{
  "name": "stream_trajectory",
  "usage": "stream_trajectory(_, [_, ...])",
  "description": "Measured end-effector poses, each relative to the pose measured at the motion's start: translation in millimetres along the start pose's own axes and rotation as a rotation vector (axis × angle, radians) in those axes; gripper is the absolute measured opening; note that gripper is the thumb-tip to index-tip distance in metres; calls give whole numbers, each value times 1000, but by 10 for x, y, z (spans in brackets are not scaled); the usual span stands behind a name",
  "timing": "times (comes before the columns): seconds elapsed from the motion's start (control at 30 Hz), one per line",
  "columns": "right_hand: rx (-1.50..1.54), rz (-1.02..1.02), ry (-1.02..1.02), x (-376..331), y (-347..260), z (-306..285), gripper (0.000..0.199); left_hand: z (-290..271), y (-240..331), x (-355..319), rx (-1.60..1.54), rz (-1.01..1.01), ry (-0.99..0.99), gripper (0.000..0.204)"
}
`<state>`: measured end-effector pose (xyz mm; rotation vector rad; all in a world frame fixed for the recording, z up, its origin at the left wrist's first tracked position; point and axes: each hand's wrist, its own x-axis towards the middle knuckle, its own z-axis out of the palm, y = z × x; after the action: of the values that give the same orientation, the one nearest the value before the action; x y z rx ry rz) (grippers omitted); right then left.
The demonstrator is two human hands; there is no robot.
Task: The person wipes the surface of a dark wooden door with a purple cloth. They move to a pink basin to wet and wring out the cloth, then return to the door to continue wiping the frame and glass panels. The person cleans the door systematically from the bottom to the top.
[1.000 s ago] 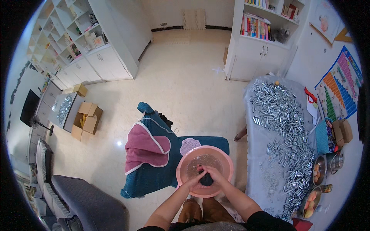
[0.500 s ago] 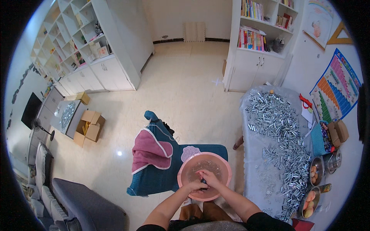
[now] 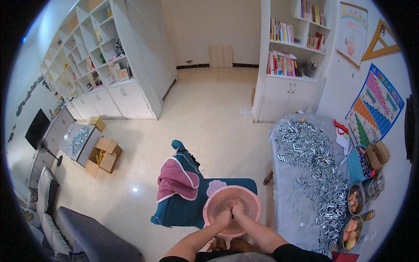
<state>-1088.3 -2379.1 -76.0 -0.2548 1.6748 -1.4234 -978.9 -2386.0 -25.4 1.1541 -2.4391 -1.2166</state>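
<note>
Head view, the only one we have: the left hand and right hand are together inside the pink basin, left nearer us, right reaching a bit farther in. Change over the last second — the dark lump that showed between the fingers is now out of sight, and the hands read as bunched together. We can't tell whether they're clamped on it or just on each other; most likely it's under the hands or in the basin, but nothing visible confirms that. For the work, we judge it's the same two-handed handling in the basin, only with the grip hidden. The basin looks to hold clear liquid, bubbly or rippled around the hands; too small to say which. It sits on the teal-covered seat, next to a lilac lacy mat, with a mauve, white-edged cloth draped to the left. The whole scene also sits lower in frame, so we read a slight upward head tilt — not the basin moving. Off to the right, well apart from both hands, the table carries a spread of silvery cylinders.
</note>
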Motion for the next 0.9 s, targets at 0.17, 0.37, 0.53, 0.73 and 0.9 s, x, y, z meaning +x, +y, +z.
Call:
stream_trajectory(0.17, [-71, -25, 74, -298, -408, 64, 21, -39, -1, -9, 162, -1, -26, 34])
stream_trajectory(0.37, [-157, -393, -256, -444, -770, -34, 30, -586, 178, 186, -212, -134, -220, 44])
stream_trajectory(0.53, [-883, -983, -646, -1265, -1887, -284, 69, -1227, 374, 270, -598, -356, -577, 34])
stream_trajectory(0.73, [-1156, -881, -723, -1040, -1807, -345, 70, -1329, 801, 295, -444, -463, -833, 15])
stream_trajectory(0.9, [-1142, -780, -618, -839, -1639, -329, 49, -1113, 756, 384, -79, -219, -615, 19])
